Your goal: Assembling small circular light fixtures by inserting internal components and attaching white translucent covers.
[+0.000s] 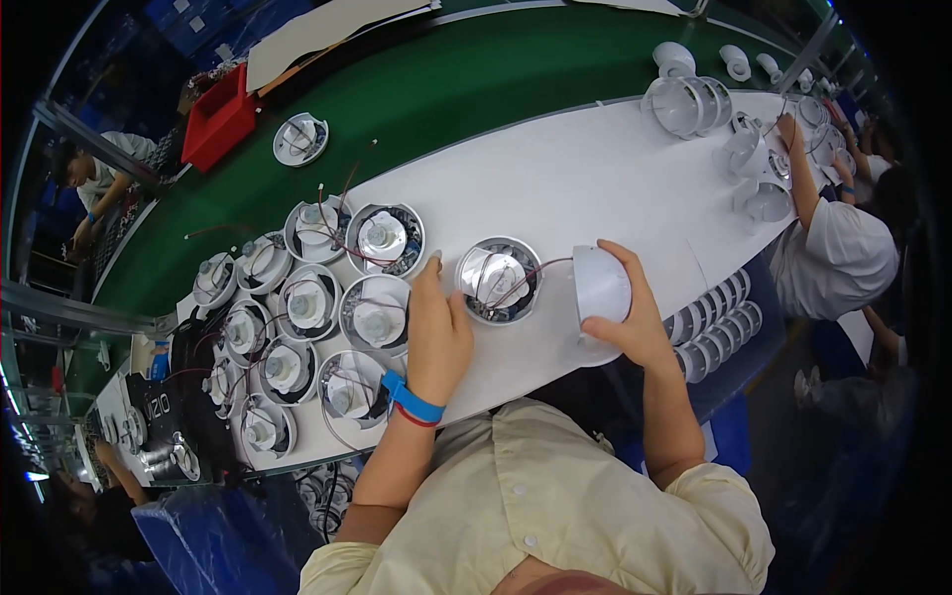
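My right hand (638, 322) grips a white rounded housing (601, 283) from its right side, fingers over the top and thumb below. A clear, see-through edge shows along its lower left. From it a thin dark red wire runs to an open round white housing (499, 281) on the table, with a shiny disc and circuit parts inside. Just left of that, my left hand (439, 337) stands with fingers stretched and thumb apart, holding nothing I can see. Beside its fingers lie more open round housings (379, 312) with pale round parts and loose wires. A blue band (415, 401) circles my left wrist.
Several similar housings (288, 367) crowd the white table's left part. One housing (299, 139) sits on the green surface (446, 94), near a red bin (218, 117). Clear domes (684, 106) stand far right; stacked white rings (716, 322) lie nearer. Co-workers sit at both sides.
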Demonstrator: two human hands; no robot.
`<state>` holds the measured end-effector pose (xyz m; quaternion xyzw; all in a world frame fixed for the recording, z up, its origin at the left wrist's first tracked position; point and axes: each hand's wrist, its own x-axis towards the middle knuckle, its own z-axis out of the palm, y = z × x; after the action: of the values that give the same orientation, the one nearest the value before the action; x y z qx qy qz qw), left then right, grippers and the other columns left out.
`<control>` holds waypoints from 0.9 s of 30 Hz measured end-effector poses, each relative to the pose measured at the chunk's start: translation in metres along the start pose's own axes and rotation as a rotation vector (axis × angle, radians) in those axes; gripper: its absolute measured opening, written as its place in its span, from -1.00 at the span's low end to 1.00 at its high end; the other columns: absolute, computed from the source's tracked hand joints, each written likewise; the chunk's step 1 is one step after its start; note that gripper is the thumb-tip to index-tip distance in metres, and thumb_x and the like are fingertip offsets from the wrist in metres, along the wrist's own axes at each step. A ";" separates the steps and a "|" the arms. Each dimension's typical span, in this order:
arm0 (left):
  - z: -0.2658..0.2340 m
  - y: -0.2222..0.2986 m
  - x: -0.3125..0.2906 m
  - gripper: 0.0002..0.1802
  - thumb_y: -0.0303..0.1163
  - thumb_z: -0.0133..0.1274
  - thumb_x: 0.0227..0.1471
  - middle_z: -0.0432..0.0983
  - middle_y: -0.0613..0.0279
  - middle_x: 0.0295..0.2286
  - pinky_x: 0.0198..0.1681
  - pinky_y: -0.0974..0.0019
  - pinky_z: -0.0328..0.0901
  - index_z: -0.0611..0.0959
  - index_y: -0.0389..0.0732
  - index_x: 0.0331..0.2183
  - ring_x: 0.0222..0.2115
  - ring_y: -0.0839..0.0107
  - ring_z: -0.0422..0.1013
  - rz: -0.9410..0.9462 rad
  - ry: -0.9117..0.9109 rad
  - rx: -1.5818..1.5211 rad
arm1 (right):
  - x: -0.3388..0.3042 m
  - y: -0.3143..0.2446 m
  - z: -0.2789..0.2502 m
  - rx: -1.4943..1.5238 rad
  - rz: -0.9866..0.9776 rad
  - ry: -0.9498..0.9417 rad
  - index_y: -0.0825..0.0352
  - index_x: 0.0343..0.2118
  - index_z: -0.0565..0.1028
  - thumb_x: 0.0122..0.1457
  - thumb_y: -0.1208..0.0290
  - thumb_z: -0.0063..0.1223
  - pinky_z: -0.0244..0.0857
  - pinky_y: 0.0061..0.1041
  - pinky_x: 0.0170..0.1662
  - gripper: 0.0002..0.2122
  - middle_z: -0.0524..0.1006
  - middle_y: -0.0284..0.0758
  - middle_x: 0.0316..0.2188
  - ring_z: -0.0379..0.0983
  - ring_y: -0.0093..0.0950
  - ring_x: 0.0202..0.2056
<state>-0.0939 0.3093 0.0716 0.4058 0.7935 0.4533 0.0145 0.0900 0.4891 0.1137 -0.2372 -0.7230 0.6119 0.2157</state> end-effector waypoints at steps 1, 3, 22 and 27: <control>0.000 0.000 -0.001 -0.44 -0.58 -0.07 0.06 0.32 -0.27 -0.10 0.02 0.11 0.22 0.24 -0.47 0.11 -0.07 -0.11 0.30 -0.003 -0.002 0.003 | 0.001 0.001 0.002 -0.010 -0.005 0.041 0.31 0.20 0.19 -0.28 0.25 0.38 0.15 -0.41 0.12 -0.11 0.35 -0.24 -0.01 0.29 -0.40 0.03; 0.003 0.001 0.001 -0.32 -0.56 -0.01 0.02 0.29 -0.32 -0.06 -0.04 0.18 0.29 0.17 -0.47 0.16 -0.10 -0.07 0.36 -0.164 -0.231 -0.054 | 0.000 0.002 0.010 -0.011 -0.021 0.065 0.31 0.20 0.18 -0.28 0.28 0.37 0.16 -0.41 0.11 -0.11 0.35 -0.24 -0.01 0.29 -0.39 0.03; 0.045 0.019 0.012 -0.24 -0.75 0.10 -0.10 0.36 0.06 0.00 0.10 0.27 0.25 0.21 -0.30 0.14 0.03 0.29 0.34 -0.208 -0.198 -0.907 | -0.022 0.017 0.078 -0.161 -0.240 0.396 0.39 0.26 -0.01 -0.19 0.45 0.37 0.07 -0.31 0.21 -0.05 0.17 -0.14 0.11 0.15 -0.29 0.16; 0.041 0.018 0.009 -0.25 -0.75 0.10 -0.11 0.32 0.08 0.04 0.11 0.27 0.23 0.22 -0.29 0.13 0.06 0.29 0.30 -0.150 -0.167 -0.840 | -0.010 0.009 0.080 -0.263 -0.297 0.380 0.40 0.25 0.03 -0.20 0.42 0.39 0.03 -0.30 0.22 -0.06 0.16 -0.14 0.12 0.12 -0.27 0.17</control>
<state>-0.0725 0.3490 0.0643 0.3410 0.5635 0.7003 0.2752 0.0506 0.4212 0.0924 -0.2650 -0.7698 0.4189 0.4022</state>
